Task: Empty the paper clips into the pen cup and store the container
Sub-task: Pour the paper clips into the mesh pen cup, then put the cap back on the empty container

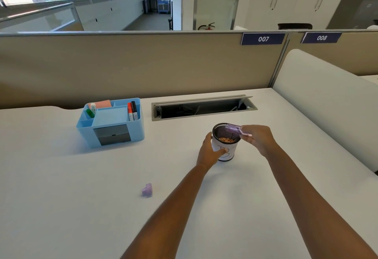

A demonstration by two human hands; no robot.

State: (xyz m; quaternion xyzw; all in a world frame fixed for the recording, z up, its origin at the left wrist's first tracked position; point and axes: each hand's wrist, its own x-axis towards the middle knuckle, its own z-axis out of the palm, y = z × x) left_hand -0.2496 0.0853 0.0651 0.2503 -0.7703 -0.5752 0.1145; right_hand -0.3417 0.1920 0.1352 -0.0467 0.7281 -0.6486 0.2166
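A black mesh pen cup (pixel 225 143) with a white paper wrap stands on the white desk. My left hand (pixel 210 152) grips its left side. My right hand (pixel 258 139) holds a clear purple container (pixel 235 129), tipped on its side over the cup's rim. Paper clips (pixel 226 139) lie in the bottom of the cup. A small purple lid (pixel 147 190) lies on the desk, well to the left and nearer to me.
A blue desk organiser (pixel 111 122) with markers, sticky notes and dark drawers stands at the back left. An open cable tray (pixel 204 108) is sunk into the desk behind the cup. A white divider (pixel 319 103) borders the right side; a beige partition (pixel 133 64) rises behind.
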